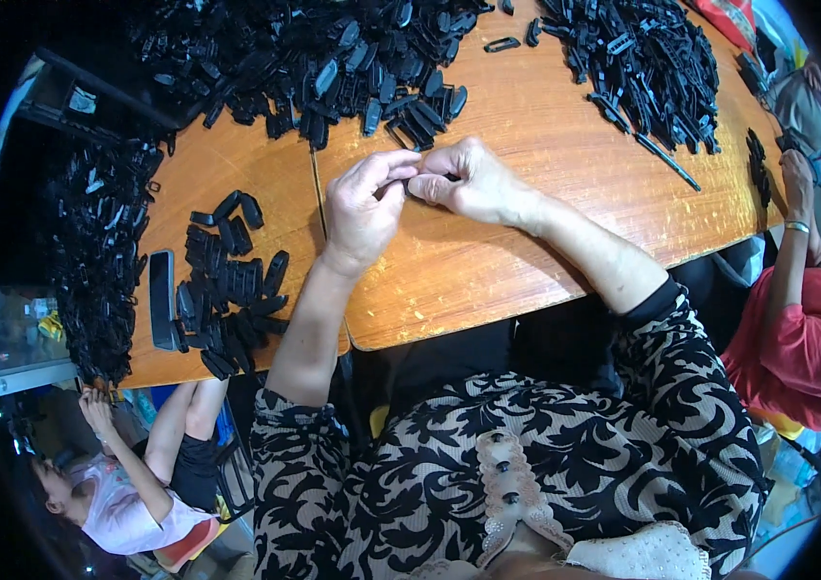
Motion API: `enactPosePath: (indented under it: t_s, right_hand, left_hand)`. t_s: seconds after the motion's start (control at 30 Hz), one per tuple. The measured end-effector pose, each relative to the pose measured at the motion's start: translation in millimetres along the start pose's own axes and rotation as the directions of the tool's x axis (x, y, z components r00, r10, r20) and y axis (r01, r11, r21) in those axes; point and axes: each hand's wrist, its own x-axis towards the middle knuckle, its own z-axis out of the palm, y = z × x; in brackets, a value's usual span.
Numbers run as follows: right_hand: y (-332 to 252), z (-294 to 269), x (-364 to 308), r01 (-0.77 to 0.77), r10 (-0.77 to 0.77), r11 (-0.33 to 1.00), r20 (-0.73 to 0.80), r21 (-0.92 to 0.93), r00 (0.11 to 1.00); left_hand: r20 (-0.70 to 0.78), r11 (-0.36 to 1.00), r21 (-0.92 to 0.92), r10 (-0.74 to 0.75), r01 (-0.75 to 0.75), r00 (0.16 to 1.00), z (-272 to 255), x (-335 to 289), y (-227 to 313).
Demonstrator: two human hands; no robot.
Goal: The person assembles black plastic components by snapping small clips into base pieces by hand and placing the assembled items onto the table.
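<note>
Above the wooden table [488,271], my left hand [364,211] and my right hand [476,184] meet at their fingertips. Both are closed in a pinch. A little of something small and dark shows between the fingers, but they cover most of it and its kind cannot be made out. Just beyond the hands lies a large heap of black plastic parts [333,72], some with a glossy rounded face. To the left of my left forearm, a smaller group of similar black pieces [236,280] is spread near the table's front edge.
A phone [161,300] lies beside the small group. Another dark pile [101,232] covers the far left side. Thin black parts [647,72] are heaped at the back right, with a long rod [669,162] sticking out. Co-workers sit at left [135,503] and right [797,338].
</note>
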Motion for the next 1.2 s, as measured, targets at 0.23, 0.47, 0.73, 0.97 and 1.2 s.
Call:
enactPosePath:
  t_s: [0.23, 0.47, 0.73, 0.97, 1.2]
  right_hand:
    - [-3.4, 3.7, -1.2, -0.031, 0.019, 0.996, -0.132, -0.083, 0.991]
    - [-2.0, -13.4, 0.1, -0.083, 0.079, 0.994, 0.062, 0.077, 0.995]
    - [2.3, -17.4, 1.4, -0.095, 0.079, 0.946, 0.065, 0.309, 0.995]
    - [22.4, -43.4, 12.6, 0.12, -0.428, 0.743, -0.33, -0.658, 0.841]
    - [19.1, -49.2, 9.1, 0.097, -0.384, 0.605, -0.183, -0.79, 0.905]
  left_hand:
    - [0.024, 0.985, -0.094, -0.141, 0.143, 0.99, 1.2, 3.5, -2.8]
    - [0.001, 0.949, -0.279, -0.153, 0.147, 0.988, -10.1, -0.5, 4.1]
    - [0.221, 0.757, -0.525, -0.32, 0.389, 0.921, -13.6, 16.4, 21.4]
    - [0.107, 0.491, -0.791, -0.476, 0.365, 0.873, -38.1, 18.4, -9.6]
    - [-0.163, 0.733, -0.525, -0.585, 0.432, 0.795, -30.9, 51.6, -32.0]
